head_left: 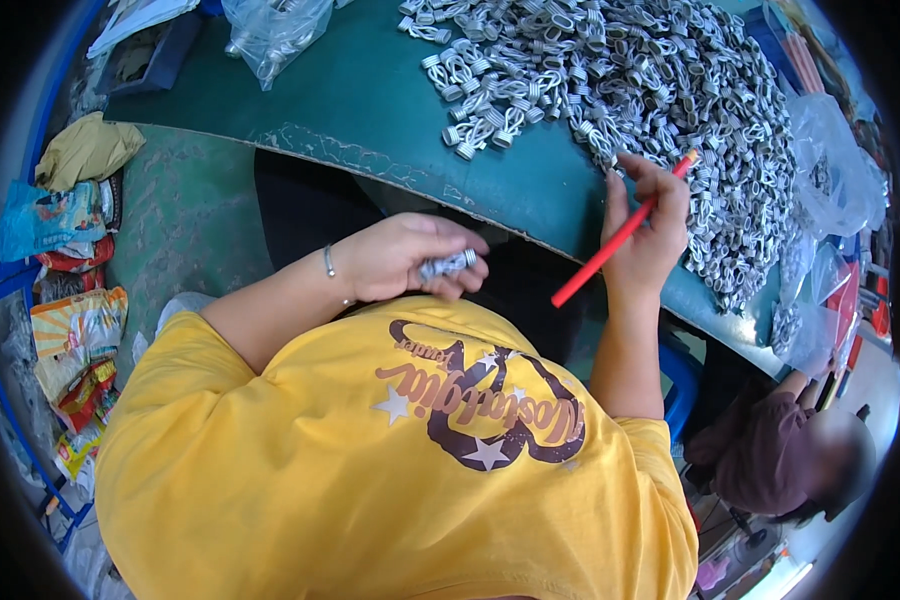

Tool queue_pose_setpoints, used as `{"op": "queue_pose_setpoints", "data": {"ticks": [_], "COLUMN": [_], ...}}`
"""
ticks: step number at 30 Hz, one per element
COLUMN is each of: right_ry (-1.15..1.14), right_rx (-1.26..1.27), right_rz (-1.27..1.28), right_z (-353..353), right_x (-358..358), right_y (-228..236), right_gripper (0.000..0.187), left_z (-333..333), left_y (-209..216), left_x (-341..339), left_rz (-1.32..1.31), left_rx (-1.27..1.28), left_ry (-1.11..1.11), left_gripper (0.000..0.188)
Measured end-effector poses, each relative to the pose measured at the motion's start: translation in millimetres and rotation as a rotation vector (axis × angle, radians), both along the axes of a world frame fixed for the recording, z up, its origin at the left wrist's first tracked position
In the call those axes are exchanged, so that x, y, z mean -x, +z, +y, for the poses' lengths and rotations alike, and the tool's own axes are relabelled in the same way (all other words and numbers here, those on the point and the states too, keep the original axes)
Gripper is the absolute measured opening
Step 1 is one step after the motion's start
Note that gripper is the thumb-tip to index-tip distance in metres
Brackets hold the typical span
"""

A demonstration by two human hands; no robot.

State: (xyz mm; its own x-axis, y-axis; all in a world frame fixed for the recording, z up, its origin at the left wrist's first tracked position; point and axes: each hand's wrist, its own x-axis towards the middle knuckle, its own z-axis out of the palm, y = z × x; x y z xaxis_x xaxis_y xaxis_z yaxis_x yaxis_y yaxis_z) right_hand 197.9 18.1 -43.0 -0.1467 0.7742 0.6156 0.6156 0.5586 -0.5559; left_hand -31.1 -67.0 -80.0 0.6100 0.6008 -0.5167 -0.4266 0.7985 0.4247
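Observation:
My left hand is closed around a small bundle of grey metal clips, held just above my yellow shirt. A thin bracelet sits on that wrist. My right hand holds a red stick that slants from the fingers down to the left. Its fingertips rest at the near edge of a big heap of grey metal clips spread over the green table.
A clear plastic bag lies at the table's far left, more clear bags at its right end. Colourful wrappers and bags are piled on the floor at left. Another person in dark clothes sits lower right.

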Motion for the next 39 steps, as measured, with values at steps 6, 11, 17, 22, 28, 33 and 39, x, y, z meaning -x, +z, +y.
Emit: {"op": "queue_pose_setpoints", "data": {"ticks": [6, 11, 17, 22, 28, 33, 39], "right_ry": [0.027, 0.045, 0.096, 0.382, 0.540, 0.479, 0.635], "right_rx": [-0.117, -0.104, -0.001, 0.024, 0.132, 0.503, 0.783], "right_rz": [-0.221, -0.165, -0.189, 0.127, 0.447, 0.689, 0.821], "right_z": [12, 11, 7, -12, -20, -25, -24], "right_x": [5, 7, 6, 19, 30, 28, 19], "right_y": [4, 5, 9, 5, 2, 11, 8], "right_gripper": [0.028, 0.027, 0.026, 0.034, 0.036, 0.021, 0.024], "left_z": [14, 9, 18, 25, 26, 25, 21], "left_y": [-17, 0, 50, 42, 49, 51, 47], "left_x": [-10, -16, -18, -25, -25, -23, -23], "left_rz": [0.443, 0.491, 0.515, 0.452, 0.394, 0.414, 0.476], "left_rx": [0.021, -0.601, -0.688, -0.734, -0.551, -0.637, -0.842], "left_ry": [-0.016, -0.278, -0.121, 0.249, 0.365, 0.340, 0.397], "left_gripper": [0.035, 0.030, 0.021, 0.032, 0.028, 0.021, 0.022]}}
